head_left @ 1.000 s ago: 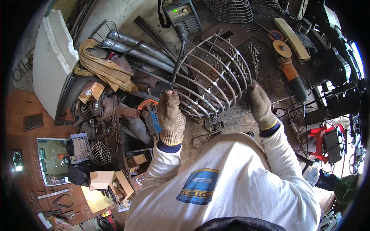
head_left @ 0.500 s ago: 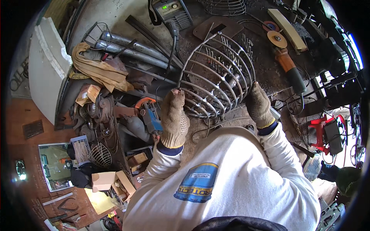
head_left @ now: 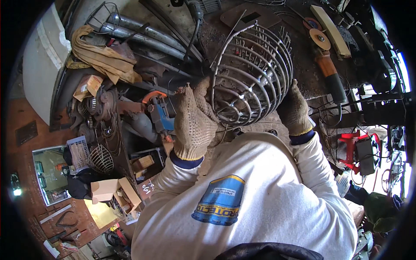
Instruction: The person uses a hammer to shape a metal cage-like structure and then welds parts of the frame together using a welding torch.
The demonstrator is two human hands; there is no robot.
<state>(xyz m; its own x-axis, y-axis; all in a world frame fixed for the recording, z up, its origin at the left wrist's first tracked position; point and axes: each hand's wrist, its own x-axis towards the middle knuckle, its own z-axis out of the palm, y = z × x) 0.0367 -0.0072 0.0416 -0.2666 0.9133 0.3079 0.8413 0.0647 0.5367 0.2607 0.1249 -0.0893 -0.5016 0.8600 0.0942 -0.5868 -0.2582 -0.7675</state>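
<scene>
A domed metal wire basket (head_left: 247,93) of curved bars and crosswise rods with shiny weld spots is tilted in front of me, over the bench edge. My left hand (head_left: 193,119), in a knitted beige glove, is at its left rim. Its thumb and fingers are spread, and some fingers lie against the outer bars. On the opposite side my right hand (head_left: 297,112), gloved the same way, grips the basket's edge, its fingers partly hidden by the bars. Through the bars I see several bolts or short rods standing on the dark bench (head_left: 208,37).
An angle grinder (head_left: 328,69) lies at the right beside a wooden bar (head_left: 331,32). Steel pipes (head_left: 147,32) and a tan cloth (head_left: 97,56) are at the left. Nearer stand a blue clamp-like tool (head_left: 161,115), an open cardboard box (head_left: 117,193) and another wire basket (head_left: 102,158).
The basket has turned and tilted between my hands. My left thumb has come away from its rim and the hand has opened. The surroundings have shifted slightly in view.
</scene>
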